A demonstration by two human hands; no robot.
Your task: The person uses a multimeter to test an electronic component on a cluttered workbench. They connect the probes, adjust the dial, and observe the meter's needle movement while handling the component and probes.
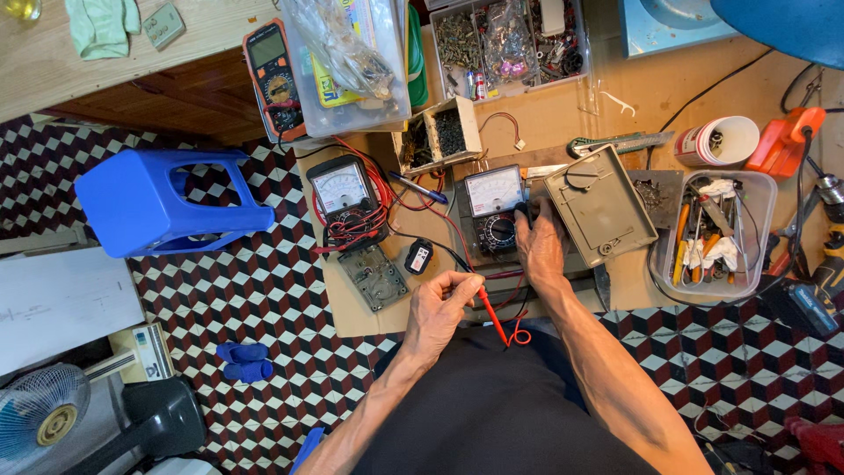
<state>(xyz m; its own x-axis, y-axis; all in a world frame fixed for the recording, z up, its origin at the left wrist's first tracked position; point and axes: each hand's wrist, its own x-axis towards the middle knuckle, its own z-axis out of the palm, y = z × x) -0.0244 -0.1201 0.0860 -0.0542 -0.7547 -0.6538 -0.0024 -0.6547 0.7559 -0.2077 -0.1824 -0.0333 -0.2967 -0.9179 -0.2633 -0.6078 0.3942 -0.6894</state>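
The analogue multimeter lies flat on the cardboard sheet at centre frame, dial face up. It is a boxy plastic case, probably light enough to slide if nudged, with a glazed meter window that looks fragile; it is best steadied by its lower body, away from the glass. The right hand rests there now, fingers pressed down on the case beside the round selector knob, its grip spread flat rather than closed round anything. Just below and left, the left hand pinches the red test probe between thumb and fingertips. The probe is slim, stiff and light, best held like a pen along its shaft, and its thin red lead is limp.
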